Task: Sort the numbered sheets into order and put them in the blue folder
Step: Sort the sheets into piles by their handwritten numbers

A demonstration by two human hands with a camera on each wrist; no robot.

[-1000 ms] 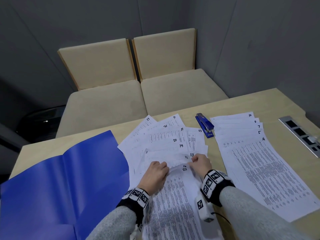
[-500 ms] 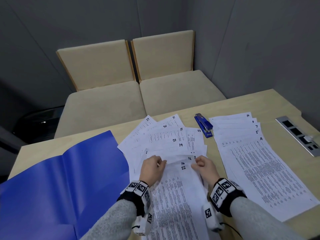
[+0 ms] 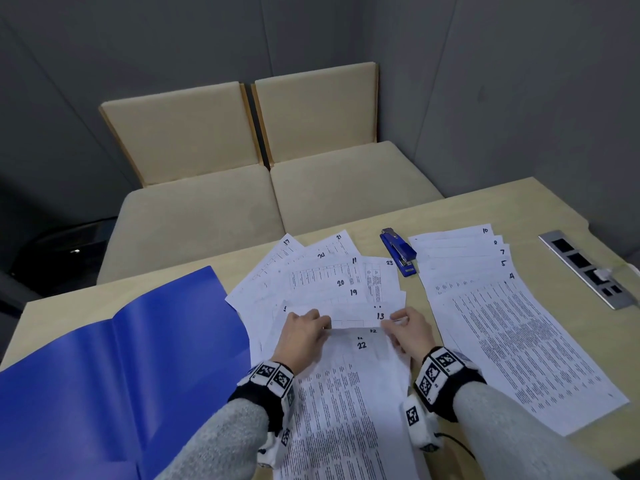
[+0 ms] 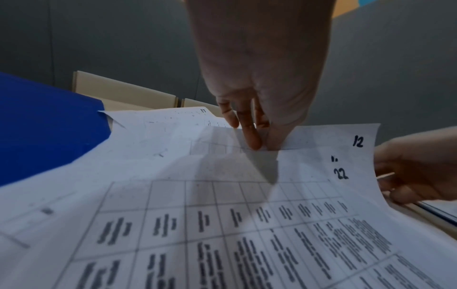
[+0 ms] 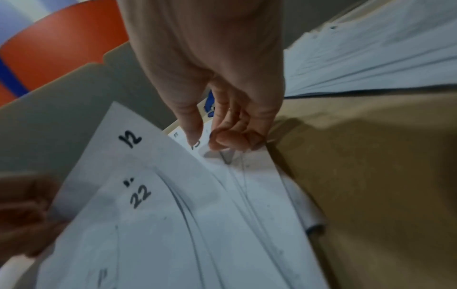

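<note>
Left hand (image 3: 302, 336) pinches the top edge of sheet 12 (image 4: 321, 136) between thumb and fingers. Right hand (image 3: 410, 332) has fingers curled at the corner of sheet 13 (image 3: 367, 317); whether they actually pinch it cannot be told. Sheet 22 (image 3: 349, 393) lies on top of the fanned pile. Sorted stack (image 3: 512, 327) lies at right, showing 4, 5, 7, 10. Blue folder (image 3: 114, 368) lies open at left on the table (image 3: 485, 206).

Blue folder (image 3: 104, 375): open flat, tabletop's left near corner. Numbered sheets (image 3: 332, 282): fanned loosely mid-table. Ordered sheets (image 3: 512, 334): staggered row, right edge.
</note>
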